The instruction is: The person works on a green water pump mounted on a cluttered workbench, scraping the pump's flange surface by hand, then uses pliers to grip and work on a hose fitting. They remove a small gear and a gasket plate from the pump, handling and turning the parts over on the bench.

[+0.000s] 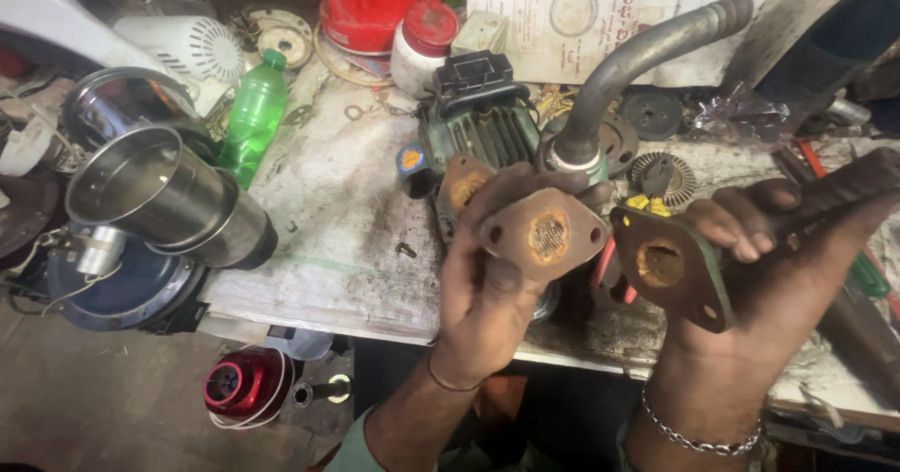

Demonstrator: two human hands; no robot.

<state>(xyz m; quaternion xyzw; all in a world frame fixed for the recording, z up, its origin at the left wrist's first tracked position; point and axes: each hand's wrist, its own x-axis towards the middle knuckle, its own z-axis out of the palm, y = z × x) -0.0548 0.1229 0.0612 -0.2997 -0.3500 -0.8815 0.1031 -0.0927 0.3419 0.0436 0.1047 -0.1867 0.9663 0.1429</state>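
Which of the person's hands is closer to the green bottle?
The left hand. It holds a rusty flange near the table's middle, to the right of the green bottle. The right hand, gripping another flange, is farther right still.

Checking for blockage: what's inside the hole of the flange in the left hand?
A tan, mesh-like rusty clog fills the centre hole of the left hand's flange. What lies deeper behind it is covered.
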